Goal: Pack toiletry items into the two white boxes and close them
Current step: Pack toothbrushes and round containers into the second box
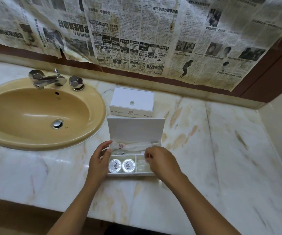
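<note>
An open white box (130, 174) stands on the marble counter with its lid (135, 128) raised upright. Its front left compartment holds two round wrapped soaps (122, 165); the front right compartment holds clear packets (142, 165). A long white sachet (130, 146) lies across the back compartment. My left hand (99, 160) holds the sachet's left end at the box's left edge, thumb and fingers curled around it. My right hand (160, 161) pinches its right end. A second white box (131, 101) with a small knob on its lid stands closed behind.
A beige sink (35, 116) with a chrome faucet (47, 79) lies to the left of the boxes. Newspaper sheets (137, 39) cover the wall behind. The marble counter (221, 141) stretches right to a side wall.
</note>
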